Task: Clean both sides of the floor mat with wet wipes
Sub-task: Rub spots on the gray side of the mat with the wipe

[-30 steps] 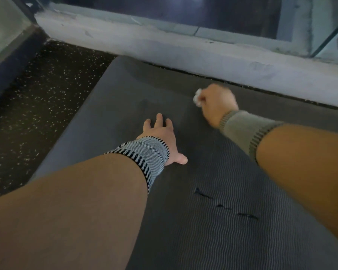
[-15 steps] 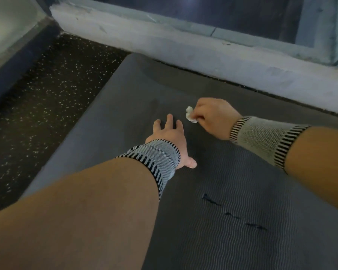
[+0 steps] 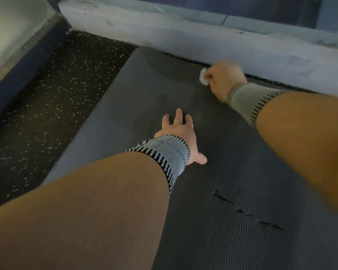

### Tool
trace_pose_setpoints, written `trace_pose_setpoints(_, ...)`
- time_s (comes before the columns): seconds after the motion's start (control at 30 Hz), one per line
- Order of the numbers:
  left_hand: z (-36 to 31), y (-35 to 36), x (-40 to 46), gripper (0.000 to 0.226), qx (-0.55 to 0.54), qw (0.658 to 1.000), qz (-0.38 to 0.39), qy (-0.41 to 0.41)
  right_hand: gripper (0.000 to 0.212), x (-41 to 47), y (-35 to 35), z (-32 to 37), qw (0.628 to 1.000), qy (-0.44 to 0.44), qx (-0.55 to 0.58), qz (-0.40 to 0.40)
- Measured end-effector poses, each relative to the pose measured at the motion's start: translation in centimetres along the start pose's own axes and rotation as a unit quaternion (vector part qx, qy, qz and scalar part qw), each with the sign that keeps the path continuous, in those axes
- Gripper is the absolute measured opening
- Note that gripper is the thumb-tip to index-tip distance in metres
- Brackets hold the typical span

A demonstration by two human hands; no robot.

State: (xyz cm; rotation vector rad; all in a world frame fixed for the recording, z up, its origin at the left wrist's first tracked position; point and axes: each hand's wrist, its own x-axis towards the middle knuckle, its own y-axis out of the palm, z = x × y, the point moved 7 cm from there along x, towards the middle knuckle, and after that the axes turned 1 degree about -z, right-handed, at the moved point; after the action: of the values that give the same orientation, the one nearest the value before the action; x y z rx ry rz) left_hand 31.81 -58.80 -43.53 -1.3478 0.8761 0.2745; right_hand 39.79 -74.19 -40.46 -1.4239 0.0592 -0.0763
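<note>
The grey ribbed floor mat [image 3: 232, 201] filled the centre and lower right of the frame. The left hand [image 3: 179, 137] lay flat on it at mid-frame, fingers spread. The right hand [image 3: 223, 78], blurred, gripped a crumpled white wet wipe [image 3: 203, 76] at the mat's far edge, upper right. No readable writing showed anywhere

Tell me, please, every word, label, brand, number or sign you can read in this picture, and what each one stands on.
None: no readable text shows anywhere.
Floor mat: only a wavy ribbed texture and three dark marks, no lettering.
Wristbands on the left hand and right hand: woven stripes and checks, no logo legible.
Wet wipe: plain white, blurred.
Speckled floor and painted ledge: no signs.
</note>
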Motion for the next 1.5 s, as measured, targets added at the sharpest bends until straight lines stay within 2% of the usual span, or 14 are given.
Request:
trace_pose_setpoints(0.07, 0.1, -0.1, 0.1, 0.124, 0.001, 1.000, -0.004, 0.000, 0.024, 0.9, 0.1, -1.1, 0.997, 0.079, 0.017, -0.018)
trace_pose_setpoints(0.1, 0.1, 0.0, 0.1, 0.124, -0.003, 1.000, -0.004, 0.003, 0.021, 0.4, 0.3, -0.2, 0.998, 0.060, 0.028, -0.019)
trace_pose_setpoints(0.27, 0.2, -0.1, 0.2, 0.124, -0.013, 1.000, -0.015, 0.007, 0.022, -4.7, 0.7, 4.6, 0.981, -0.177, 0.056, 0.050)
trace_pose_setpoints(0.43, 0.1, 0.0, 0.1, 0.124, -0.008, 1.000, -0.006, 0.005, 0.021, 1.4, -0.6, -2.5, 0.996, 0.082, -0.037, 0.000)
trace_pose_setpoints(0.6, 0.2, -0.2, 0.2, 0.122, -0.017, 1.000, -0.011, 0.013, 0.025, -2.3, 1.4, 5.9, 0.986, -0.159, 0.029, 0.029)
trace_pose_setpoints(0.63, 0.1, -0.2, 0.1, 0.123, -0.017, 1.000, -0.010, 0.013, 0.026, -1.7, 1.1, 5.4, 0.986, -0.162, 0.014, 0.027)
trace_pose_setpoints(0.77, 0.1, 0.0, 0.2, 0.124, -0.006, 1.000, -0.006, 0.010, 0.023, 2.1, 0.3, -1.7, 0.995, 0.099, -0.013, 0.001)
trace_pose_setpoints(0.97, 0.2, -0.1, 0.3, 0.123, -0.013, 1.000, -0.012, 0.011, 0.025, -0.6, 1.0, 4.4, 0.988, -0.149, 0.023, 0.026)
trace_pose_setpoints(1.1, 0.1, 0.0, 0.3, 0.123, -0.009, 1.000, -0.011, 0.011, 0.021, 2.1, 0.1, -2.1, 0.994, 0.104, 0.013, -0.013)
trace_pose_setpoints(1.13, 0.2, 0.0, 0.2, 0.123, -0.007, 1.000, -0.012, 0.010, 0.020, 2.0, 0.3, -1.8, 0.994, 0.112, 0.013, -0.014)
trace_pose_setpoints(1.27, 0.1, 0.1, 0.5, 0.124, -0.014, 1.000, -0.020, 0.011, 0.023, -1.6, 1.0, 4.7, 0.990, -0.125, 0.064, 0.019)
trace_pose_setpoints(1.33, 0.4, -0.1, 0.5, 0.124, -0.009, 1.000, -0.025, 0.010, 0.026, -2.1, 0.9, 4.5, 0.984, -0.169, 0.049, 0.034)
trace_pose_setpoints(1.43, 0.2, 0.0, 0.6, 0.124, 0.002, 1.000, -0.018, 0.017, 0.027, 0.0, 0.9, 0.1, 1.000, 0.005, 0.008, 0.000)
trace_pose_setpoints(1.5, 0.2, 0.0, 0.5, 0.125, 0.011, 1.000, -0.022, 0.016, 0.026, -0.6, 1.6, 0.7, 0.999, 0.043, 0.016, -0.011)
